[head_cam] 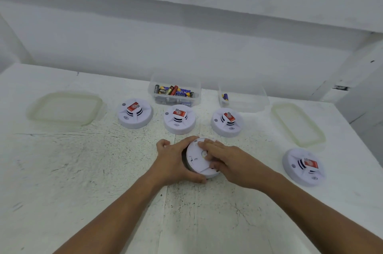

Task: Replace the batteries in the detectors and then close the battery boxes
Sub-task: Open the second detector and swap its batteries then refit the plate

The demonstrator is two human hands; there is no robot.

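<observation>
A white round detector (196, 160) lies face down at the table's middle, its back plate up. My left hand (174, 162) grips its left rim, index finger over the far edge and thumb at the near edge. My right hand (226, 160) rests on the back plate, fingers pressing near its centre. Three detectors stand face up in a row behind: left (135, 113), middle (179, 119), right (227, 122). Another detector (303, 167) sits at the right. A clear box of batteries (175, 93) stands at the back.
A second clear box (243, 99) at the back right holds a battery or two. One translucent lid (66, 108) lies at the left, another lid (298, 124) at the right. The white table (83, 170) ends at a wall behind and drops off at the right.
</observation>
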